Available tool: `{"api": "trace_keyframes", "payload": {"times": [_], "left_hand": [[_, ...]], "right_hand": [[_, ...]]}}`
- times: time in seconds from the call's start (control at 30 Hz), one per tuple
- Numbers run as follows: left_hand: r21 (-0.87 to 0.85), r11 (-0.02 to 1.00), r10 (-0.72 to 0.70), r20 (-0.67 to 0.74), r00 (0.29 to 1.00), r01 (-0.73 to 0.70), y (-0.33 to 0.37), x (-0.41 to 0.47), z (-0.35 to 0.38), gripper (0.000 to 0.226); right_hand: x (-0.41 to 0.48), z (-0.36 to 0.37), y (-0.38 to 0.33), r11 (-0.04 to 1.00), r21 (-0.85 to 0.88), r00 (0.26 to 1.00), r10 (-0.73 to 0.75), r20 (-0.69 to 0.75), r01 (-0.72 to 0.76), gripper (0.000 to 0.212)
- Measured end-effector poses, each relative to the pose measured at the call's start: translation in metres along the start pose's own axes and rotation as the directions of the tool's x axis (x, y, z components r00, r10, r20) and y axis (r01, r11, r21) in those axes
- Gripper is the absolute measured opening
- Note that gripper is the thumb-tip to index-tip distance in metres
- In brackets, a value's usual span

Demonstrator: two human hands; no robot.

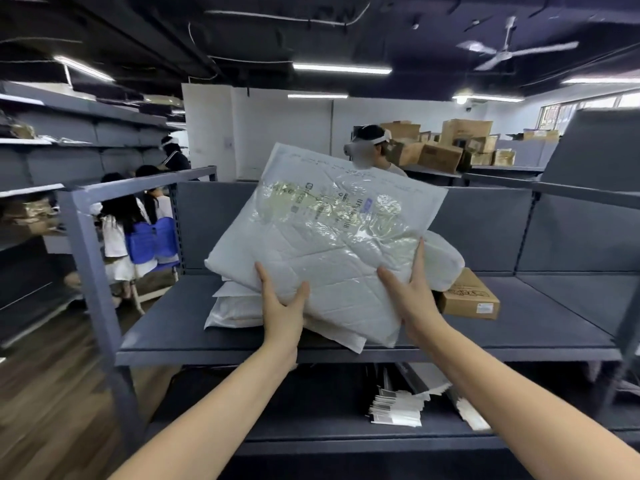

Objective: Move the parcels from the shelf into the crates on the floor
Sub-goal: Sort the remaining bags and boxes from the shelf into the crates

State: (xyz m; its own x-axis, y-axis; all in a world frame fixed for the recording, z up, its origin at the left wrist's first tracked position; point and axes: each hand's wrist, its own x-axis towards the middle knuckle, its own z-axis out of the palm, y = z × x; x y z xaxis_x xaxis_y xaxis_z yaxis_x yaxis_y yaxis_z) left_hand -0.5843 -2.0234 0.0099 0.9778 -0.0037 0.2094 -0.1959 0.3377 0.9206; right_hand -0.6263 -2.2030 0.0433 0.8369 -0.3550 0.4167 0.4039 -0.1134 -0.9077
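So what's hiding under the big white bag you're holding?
Under the big white parcel lie flatter white mailers on the shelf. Their middles are covered, so I can't count them.

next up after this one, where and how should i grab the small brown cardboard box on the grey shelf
Grip the small brown cardboard box across its two long side faces, coming from the front and above on the right. It lies flat on the grey metal shelf with its short end facing out, and its rear corner is tucked under a white plastic parcel, so draw it forward.
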Motion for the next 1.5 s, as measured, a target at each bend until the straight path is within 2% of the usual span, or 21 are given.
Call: {"api": "trace_keyframes", "payload": {"times": [0.03,0.1,0.17,0.23,0.3,0.37,0.4,0.43,0.5,0.57,0.73,0.93,1.0,1.1,1.13,1.17,1.2,1.27,1.3,1.37,1.5], "left_hand": [[0.109,0.994,-0.012,0.011,1.0,0.011,0.002,0.0,-0.002,0.097],[0.405,0.914,0.02,-0.129,0.991,0.034,0.016,0.003,-0.007,0.104],[0.662,0.749,0.215,-0.208,0.954,-0.025,0.038,0.012,-0.017,0.108],[0.802,0.565,0.399,-0.06,0.915,-0.194,0.06,0.027,-0.027,0.108],[0.883,0.309,0.504,0.163,0.848,-0.353,0.079,0.038,-0.035,0.105],[0.88,0.037,0.489,0.397,0.777,-0.474,0.092,0.047,-0.039,0.103],[0.837,0.015,0.411,0.493,0.767,-0.547,0.096,0.05,-0.04,0.101],[0.79,0.101,0.295,0.557,0.776,-0.605,0.099,0.05,-0.04,0.099],[0.714,0.364,0.049,0.627,0.778,-0.598,0.097,0.046,-0.041,0.094],[0.679,0.449,-0.015,0.655,0.755,-0.581,0.09,0.041,-0.045,0.086],[0.601,0.597,0.008,0.657,0.754,-0.531,0.078,0.039,-0.057,0.066],[0.53,0.681,0.145,0.578,0.803,-0.505,0.074,0.036,-0.06,0.056],[0.509,0.699,0.222,0.515,0.828,-0.503,0.073,0.034,-0.061,0.055],[0.448,0.742,0.318,0.419,0.851,-0.498,0.071,0.032,-0.061,0.056],[0.417,0.769,0.337,0.379,0.862,-0.484,0.07,0.032,-0.062,0.056],[0.375,0.807,0.343,0.332,0.879,-0.456,0.069,0.033,-0.063,0.057],[0.319,0.852,0.334,0.282,0.9,-0.416,0.068,0.032,-0.064,0.057],[0.215,0.917,0.297,0.195,0.935,-0.337,0.065,0.032,-0.064,0.057],[0.2,0.929,0.284,0.159,0.946,-0.312,0.065,0.03,-0.064,0.058],[0.215,0.928,0.279,0.141,0.95,-0.304,0.066,0.028,-0.065,0.059],[0.386,0.847,0.297,0.228,0.927,-0.366,0.069,0.017,-0.071,0.058]], "right_hand": [[0.003,-0.008,-0.004,0.999,-0.045,0.999,-0.025,0.019,0.026,0.089],[0.009,-0.022,-0.016,0.984,-0.164,0.995,-0.053,0.082,0.066,0.085],[0.016,-0.039,-0.031,0.965,-0.253,0.987,-0.029,0.155,0.068,0.081],[0.024,-0.056,-0.046,0.954,-0.291,0.963,0.006,0.27,0.076,0.078],[0.032,-0.07,-0.057,0.886,-0.44,0.933,0.028,0.358,0.142,0.076],[0.036,-0.075,-0.063,0.828,-0.521,0.89,0.063,0.452,0.206,0.078],[0.036,-0.075,-0.065,0.825,-0.52,0.86,0.088,0.503,0.22,0.078],[0.035,-0.072,-0.067,0.831,-0.509,0.828,0.113,0.549,0.225,0.078],[0.032,-0.067,-0.069,0.838,-0.498,0.772,0.159,0.616,0.224,0.075],[0.031,-0.066,-0.066,0.826,-0.52,0.756,0.194,0.625,0.218,0.07],[0.029,-0.066,-0.062,0.776,-0.577,0.743,0.225,0.631,0.255,0.067],[0.029,-0.054,-0.069,0.686,-0.643,0.788,0.166,0.593,0.34,0.066],[0.028,-0.049,-0.066,0.614,-0.685,0.85,0.042,0.525,0.393,0.066],[0.026,-0.047,-0.052,0.405,-0.8,0.886,-0.332,0.322,0.443,0.081],[0.022,-0.046,-0.046,0.424,-0.82,0.896,-0.387,0.219,0.384,0.088],[0.016,-0.045,-0.04,0.494,-0.809,0.917,-0.376,0.133,0.32,0.095],[0.011,-0.043,-0.034,0.591,-0.763,0.95,-0.299,0.094,0.262,0.099],[-0.004,-0.037,-0.023,0.785,-0.591,0.979,-0.099,0.176,0.186,0.099],[-0.01,-0.034,-0.019,0.849,-0.501,0.97,-0.055,0.235,0.17,0.098],[-0.017,-0.03,-0.014,0.894,-0.416,0.967,-0.064,0.247,0.165,0.091],[-0.024,-0.025,-0.012,0.918,-0.382,0.983,-0.041,0.179,0.108,0.078]]}}
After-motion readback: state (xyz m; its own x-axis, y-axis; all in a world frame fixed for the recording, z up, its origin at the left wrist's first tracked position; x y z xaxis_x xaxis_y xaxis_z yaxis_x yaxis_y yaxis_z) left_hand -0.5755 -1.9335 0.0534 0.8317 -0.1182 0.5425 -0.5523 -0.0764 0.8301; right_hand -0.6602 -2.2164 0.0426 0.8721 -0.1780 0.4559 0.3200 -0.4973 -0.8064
